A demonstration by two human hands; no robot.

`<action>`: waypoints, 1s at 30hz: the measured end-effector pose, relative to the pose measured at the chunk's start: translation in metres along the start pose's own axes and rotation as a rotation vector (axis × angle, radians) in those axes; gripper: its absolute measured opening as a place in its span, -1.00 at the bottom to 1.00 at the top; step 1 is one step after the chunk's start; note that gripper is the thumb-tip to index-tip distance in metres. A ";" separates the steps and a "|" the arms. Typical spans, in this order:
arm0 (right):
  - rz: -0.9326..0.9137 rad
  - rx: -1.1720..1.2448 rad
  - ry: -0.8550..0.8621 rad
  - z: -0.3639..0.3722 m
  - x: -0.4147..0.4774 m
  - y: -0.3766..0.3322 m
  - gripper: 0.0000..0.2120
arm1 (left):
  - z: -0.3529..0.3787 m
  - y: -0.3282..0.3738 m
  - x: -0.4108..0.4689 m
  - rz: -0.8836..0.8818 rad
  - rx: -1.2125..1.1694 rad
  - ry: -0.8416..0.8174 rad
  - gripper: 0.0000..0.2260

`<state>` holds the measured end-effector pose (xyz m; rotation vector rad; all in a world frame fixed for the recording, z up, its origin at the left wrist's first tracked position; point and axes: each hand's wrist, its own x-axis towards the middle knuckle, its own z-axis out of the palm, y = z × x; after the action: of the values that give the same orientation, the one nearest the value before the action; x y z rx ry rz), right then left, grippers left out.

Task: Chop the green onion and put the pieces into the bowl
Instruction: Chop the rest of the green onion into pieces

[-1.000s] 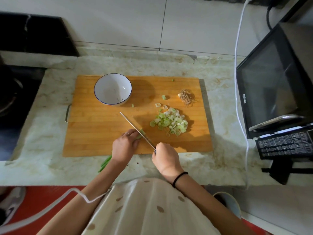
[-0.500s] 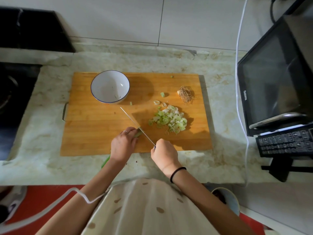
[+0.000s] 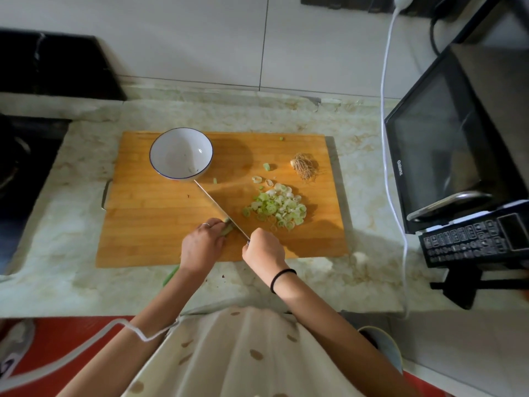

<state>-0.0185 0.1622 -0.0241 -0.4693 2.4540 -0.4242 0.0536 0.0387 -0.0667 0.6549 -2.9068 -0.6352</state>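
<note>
Pale marbled desk [image 3: 86, 253] below a white tiled wall [image 3: 171, 38], bearing a wooden cutting board [image 3: 160, 224]. Fingers of the left hand [image 3: 201, 247] curl onto the green onion [image 3: 227, 229] near the board's front edge; those of the right hand [image 3: 264, 249] clamp the knife [image 3: 217, 204] handle. Cut pieces [image 3: 276, 209] lie heaped right of the blade, the bowl [image 3: 177, 153] at far left. The microwave [image 3: 438, 156] door reads "Galanz".

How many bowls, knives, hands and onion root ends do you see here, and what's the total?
Bowl: 1
Knife: 1
Hands: 2, left hand and right hand
Root end: 1
Total: 5
</note>
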 end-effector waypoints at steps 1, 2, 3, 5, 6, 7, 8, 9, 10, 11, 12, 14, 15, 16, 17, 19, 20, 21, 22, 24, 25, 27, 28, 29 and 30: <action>0.001 0.004 -0.004 0.001 -0.001 0.002 -0.82 | -0.001 0.001 -0.001 -0.007 -0.003 0.007 -0.71; -0.003 0.008 -0.008 0.001 -0.003 0.004 -0.78 | -0.001 0.001 -0.004 -0.011 -0.006 0.015 -0.72; 0.003 0.017 -0.015 0.001 -0.003 0.005 -0.76 | -0.002 0.001 -0.004 -0.009 -0.011 0.012 -0.72; 0.009 0.027 -0.015 0.000 -0.004 0.007 -0.80 | -0.004 0.003 -0.004 -0.011 -0.016 0.014 -0.72; 0.009 0.025 -0.010 -0.001 -0.004 0.006 -0.84 | -0.004 0.004 -0.004 -0.016 -0.018 0.013 -0.72; 0.007 0.023 -0.002 -0.001 -0.002 0.005 -0.88 | -0.005 0.004 -0.003 -0.017 -0.019 0.007 -0.72; 0.002 0.023 0.005 -0.002 -0.001 0.002 -0.91 | -0.005 0.005 -0.003 -0.014 -0.019 0.003 -0.71; -0.001 0.023 0.008 -0.002 -0.001 0.000 -0.93 | -0.005 0.005 -0.004 -0.009 -0.014 0.000 -0.71; -0.004 0.022 0.013 -0.002 0.000 -0.004 -0.93 | -0.005 0.006 -0.005 -0.008 -0.006 -0.002 -0.70; -0.006 0.012 0.019 -0.002 0.001 -0.007 -0.91 | -0.004 0.006 -0.004 -0.009 0.005 -0.010 -0.69; -0.010 0.002 0.022 -0.002 0.000 -0.008 -0.89 | -0.004 0.006 -0.005 -0.014 0.018 -0.018 -0.68; -0.021 0.002 0.024 -0.001 -0.005 -0.005 -0.91 | -0.003 0.007 -0.007 -0.026 0.025 -0.016 -0.68; -0.027 0.007 0.026 -0.001 -0.008 0.000 -0.93 | -0.003 0.007 -0.007 -0.029 0.019 -0.010 -0.69; -0.029 0.015 0.027 0.000 -0.011 0.006 -0.91 | -0.003 0.007 -0.007 -0.032 0.016 -0.006 -0.71; -0.024 0.024 0.029 0.001 -0.014 0.012 -0.86 | -0.003 0.007 -0.007 -0.034 0.013 -0.006 -0.72; -0.008 0.065 0.033 0.003 -0.018 0.025 -0.77 | -0.004 0.007 -0.008 -0.041 0.001 -0.006 -0.74; 0.000 0.096 0.039 0.003 -0.019 0.029 -0.72 | -0.004 0.006 -0.009 -0.043 -0.009 -0.008 -0.74; 0.013 0.128 0.056 0.002 -0.020 0.033 -0.69 | -0.003 0.005 -0.009 -0.043 -0.018 -0.014 -0.74; 0.028 0.149 0.082 0.000 -0.020 0.036 -0.69 | -0.003 0.004 -0.010 -0.043 -0.021 -0.017 -0.73; 0.056 0.133 0.155 -0.006 -0.020 0.040 -0.74 | -0.003 0.003 -0.011 -0.035 -0.021 -0.023 -0.73; 0.062 0.122 0.190 -0.009 -0.020 0.041 -0.77 | -0.002 0.003 -0.012 -0.025 -0.021 -0.022 -0.72; 0.050 0.142 0.243 -0.013 -0.021 0.044 -0.73 | -0.002 0.003 -0.013 -0.011 -0.021 -0.022 -0.72; 0.034 0.160 0.256 -0.013 -0.023 0.045 -0.69 | -0.001 0.003 -0.015 -0.007 -0.024 -0.020 -0.71; 0.012 0.175 0.261 -0.013 -0.025 0.046 -0.66 | 0.000 0.002 -0.017 -0.006 -0.029 -0.013 -0.70; -0.012 0.182 0.258 -0.013 -0.028 0.046 -0.65 | 0.001 0.001 -0.019 -0.009 -0.033 -0.008 -0.68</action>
<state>-0.0156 0.2168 -0.0189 -0.3719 2.6265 -0.7466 0.0706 0.0483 -0.0672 0.6641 -2.8954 -0.6863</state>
